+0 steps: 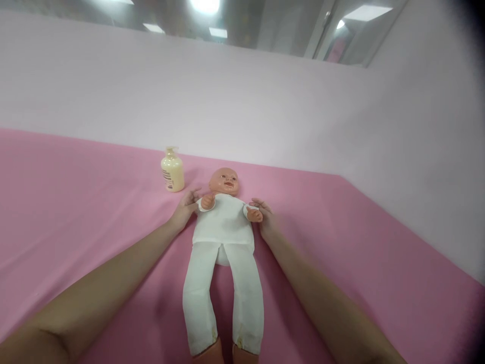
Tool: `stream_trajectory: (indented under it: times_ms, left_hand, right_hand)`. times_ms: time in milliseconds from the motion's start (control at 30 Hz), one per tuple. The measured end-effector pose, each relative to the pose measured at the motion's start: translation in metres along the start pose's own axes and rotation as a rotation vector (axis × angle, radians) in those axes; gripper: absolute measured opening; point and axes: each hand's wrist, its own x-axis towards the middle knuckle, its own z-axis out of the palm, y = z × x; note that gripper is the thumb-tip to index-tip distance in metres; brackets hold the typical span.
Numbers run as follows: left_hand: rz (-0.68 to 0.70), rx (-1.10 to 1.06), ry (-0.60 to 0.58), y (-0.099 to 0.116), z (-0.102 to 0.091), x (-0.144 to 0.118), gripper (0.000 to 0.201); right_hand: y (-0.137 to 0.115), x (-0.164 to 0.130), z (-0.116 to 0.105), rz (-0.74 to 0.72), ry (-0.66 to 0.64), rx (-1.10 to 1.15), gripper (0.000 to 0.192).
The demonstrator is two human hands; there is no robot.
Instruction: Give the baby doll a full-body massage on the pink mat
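A baby doll (223, 220) lies on its back in the middle, its head towards the wall and its legs towards me. White cloth covers its body, arms and legs; its head, hands and lower legs are bare plastic. My left hand (187, 206) rests beside the doll's arm on the left, fingers stretched out and apart, the thumb side against the white sleeve. At the other arm, my right hand (266, 216) lies close alongside with its fingers extended, partly hidden behind the doll's small hand. Neither hand is closed around anything.
A pale yellow pump bottle (173, 173) stands upright to the left of the doll's head. Pink covering (94, 202) spreads over the surface beneath. Behind it rises a white wall (227, 106), with a window or mirror strip (242, 25) along the top.
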Motion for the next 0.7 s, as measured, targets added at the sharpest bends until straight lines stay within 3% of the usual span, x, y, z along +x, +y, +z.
stream_trajectory:
  times_ms: [133, 267, 467, 700]
  left_hand:
    - [0.034, 0.112, 0.017, -0.005, 0.000, 0.000, 0.064]
    - [0.041, 0.207, 0.095, -0.012, -0.004, 0.003, 0.063]
    - [0.102, 0.376, 0.099, -0.008, -0.004, 0.001, 0.040]
    - [0.098, 0.592, 0.133, -0.010, -0.004, 0.000, 0.040]
  right_hand:
    - [0.001, -0.003, 0.004, 0.000, 0.010, 0.058, 0.028]
    - [0.002, -0.004, 0.004, -0.012, 0.087, -0.024, 0.034]
    - [-0.003, -0.011, 0.006, -0.252, 0.040, -0.323, 0.026]
    - [-0.001, -0.013, 0.005, -0.313, 0.006, -0.597, 0.048]
